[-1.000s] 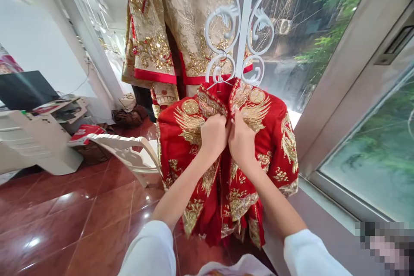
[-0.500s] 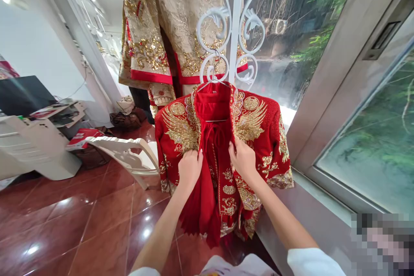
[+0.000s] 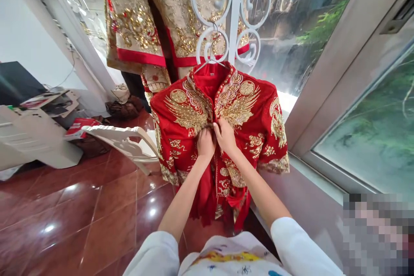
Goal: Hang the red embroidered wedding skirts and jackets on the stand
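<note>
A red jacket (image 3: 267, 95) with gold embroidery hangs in front of me on a wire hanger (image 3: 211, 59), which hooks onto a white scrolled metal stand (image 3: 236, 17). Its two front edges meet at the chest. My left hand (image 3: 206, 143) grips the front edge on the left, fingers curled into the cloth. Close against it, my right hand (image 3: 225, 136) pinches the other edge. The jacket covers most of a red embroidered inner garment (image 3: 223, 187), whose lower part shows beneath my hands.
Behind the stand hangs a cream and gold garment (image 3: 136, 26) with red trim. A white chair (image 3: 119, 138) stands at the left on the red tiled floor (image 3: 110, 207). Farther left is a white desk (image 3: 39, 142). A framed glass window (image 3: 368, 138) borders the right.
Both hands have come together at the chest, drawing the jacket's front edges from apart to meeting. The inner garment's upper part is now covered. The view has tilted slightly downward.
</note>
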`<state>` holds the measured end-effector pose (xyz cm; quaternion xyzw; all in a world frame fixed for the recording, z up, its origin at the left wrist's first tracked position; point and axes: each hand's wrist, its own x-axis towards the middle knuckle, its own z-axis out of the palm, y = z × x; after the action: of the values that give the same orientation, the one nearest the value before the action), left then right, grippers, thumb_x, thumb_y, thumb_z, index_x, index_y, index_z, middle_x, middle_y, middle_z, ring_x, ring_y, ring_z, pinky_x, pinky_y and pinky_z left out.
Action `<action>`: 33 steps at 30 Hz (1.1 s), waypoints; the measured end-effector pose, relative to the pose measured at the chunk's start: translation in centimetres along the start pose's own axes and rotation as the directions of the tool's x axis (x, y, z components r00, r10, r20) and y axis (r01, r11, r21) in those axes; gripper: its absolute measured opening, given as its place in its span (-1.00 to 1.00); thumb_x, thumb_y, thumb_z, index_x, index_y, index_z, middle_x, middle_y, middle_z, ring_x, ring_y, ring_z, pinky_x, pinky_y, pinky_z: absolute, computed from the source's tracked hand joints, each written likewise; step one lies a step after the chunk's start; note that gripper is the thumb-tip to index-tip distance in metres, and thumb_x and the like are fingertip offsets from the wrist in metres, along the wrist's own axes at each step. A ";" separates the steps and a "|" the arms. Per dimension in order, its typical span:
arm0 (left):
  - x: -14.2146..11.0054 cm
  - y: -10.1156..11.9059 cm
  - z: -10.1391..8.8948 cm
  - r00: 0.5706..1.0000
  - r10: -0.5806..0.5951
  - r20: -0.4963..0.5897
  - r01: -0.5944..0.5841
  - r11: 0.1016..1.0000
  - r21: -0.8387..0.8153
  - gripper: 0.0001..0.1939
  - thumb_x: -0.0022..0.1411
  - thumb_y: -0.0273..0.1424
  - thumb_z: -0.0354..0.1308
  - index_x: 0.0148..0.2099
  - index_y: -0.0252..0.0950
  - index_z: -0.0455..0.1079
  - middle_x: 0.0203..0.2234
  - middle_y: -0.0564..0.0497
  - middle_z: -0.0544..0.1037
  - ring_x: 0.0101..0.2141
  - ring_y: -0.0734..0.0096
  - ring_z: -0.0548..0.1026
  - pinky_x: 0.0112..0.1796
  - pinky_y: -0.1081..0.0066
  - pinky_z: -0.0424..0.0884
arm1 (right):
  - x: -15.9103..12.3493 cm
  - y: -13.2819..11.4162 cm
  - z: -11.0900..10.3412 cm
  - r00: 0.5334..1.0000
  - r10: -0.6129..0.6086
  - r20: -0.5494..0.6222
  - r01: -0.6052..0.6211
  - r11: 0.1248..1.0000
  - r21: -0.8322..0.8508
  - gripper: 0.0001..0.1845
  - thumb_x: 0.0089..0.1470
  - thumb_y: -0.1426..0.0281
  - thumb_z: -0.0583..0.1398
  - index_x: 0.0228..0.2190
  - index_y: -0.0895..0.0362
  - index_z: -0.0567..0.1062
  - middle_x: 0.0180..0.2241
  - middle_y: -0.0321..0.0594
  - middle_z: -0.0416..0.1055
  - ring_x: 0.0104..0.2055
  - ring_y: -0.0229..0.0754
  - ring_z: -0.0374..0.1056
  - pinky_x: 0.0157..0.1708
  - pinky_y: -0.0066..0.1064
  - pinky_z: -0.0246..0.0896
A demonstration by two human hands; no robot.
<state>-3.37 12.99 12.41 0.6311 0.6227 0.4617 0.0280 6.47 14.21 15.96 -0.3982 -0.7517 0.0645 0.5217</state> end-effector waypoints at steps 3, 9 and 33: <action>-4.2 -3.6 -0.7 0.989 -0.137 -0.062 0.124 0.975 -0.182 -0.85 0.13 -0.30 0.13 -0.29 -0.27 0.32 -0.28 -0.08 0.42 -0.14 0.24 0.36 -0.02 0.27 0.26 | -6.2 0.7 -0.8 0.996 0.076 -0.040 -0.070 0.989 0.134 -0.78 0.19 0.31 -0.01 -0.18 0.13 0.32 -0.21 -0.12 0.35 -0.15 -0.18 0.27 -0.10 -0.31 0.17; -14.2 -12.3 -2.3 0.688 -0.718 -0.110 0.572 0.629 -0.526 -0.71 0.21 -0.19 -0.01 -0.12 -0.27 0.17 -0.14 -0.14 0.30 -0.05 0.28 0.32 0.01 0.16 0.23 | -22.3 4.4 -0.7 0.340 0.878 -0.337 -0.730 0.472 0.494 -0.25 -0.23 0.23 0.30 0.00 0.13 0.17 0.09 0.04 0.13 0.16 -0.04 0.08 0.10 -0.18 0.07; -20.1 -13.6 -5.6 0.359 -0.726 0.586 0.763 -0.132 -0.632 -0.60 -0.06 -0.72 0.13 -0.16 -0.26 0.40 -0.34 0.05 0.58 -0.33 0.43 0.55 -0.25 0.45 0.49 | -23.5 2.8 -6.9 0.257 0.807 0.532 -0.820 -0.109 0.561 -0.57 -0.43 0.34 0.44 -0.40 0.23 0.55 -0.45 -0.13 0.53 -0.44 -0.19 0.44 -0.42 -0.43 0.34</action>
<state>-13.09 -3.30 -3.73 0.0581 0.5374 0.5854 0.6043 16.97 -1.69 0.40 -0.5001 -0.2354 0.6860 0.4732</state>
